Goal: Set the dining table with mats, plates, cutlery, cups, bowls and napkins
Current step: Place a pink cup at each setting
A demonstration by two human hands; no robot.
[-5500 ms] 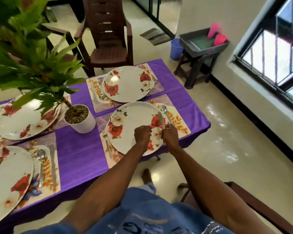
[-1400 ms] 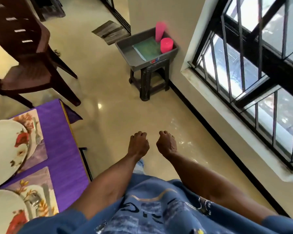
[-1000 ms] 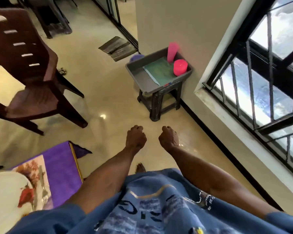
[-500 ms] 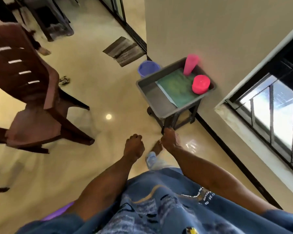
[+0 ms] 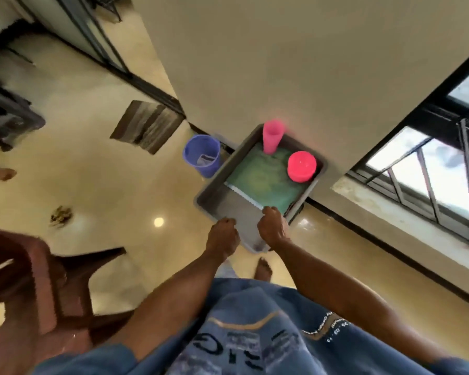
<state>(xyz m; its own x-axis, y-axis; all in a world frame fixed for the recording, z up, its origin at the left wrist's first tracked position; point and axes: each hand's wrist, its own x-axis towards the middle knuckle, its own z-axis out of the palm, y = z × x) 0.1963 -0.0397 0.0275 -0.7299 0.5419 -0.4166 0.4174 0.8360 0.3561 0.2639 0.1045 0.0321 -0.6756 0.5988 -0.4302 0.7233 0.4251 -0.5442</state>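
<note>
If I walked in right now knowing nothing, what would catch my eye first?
Probably the two bright pink pieces in the grey tray by the wall: a tall pink cup at its far side and a squat round pink container to the right, both on a green mat. Next, the left hand and right hand, fingers curled, at the tray's near edge, and a blue bin on the floor to the tray's left.
</note>
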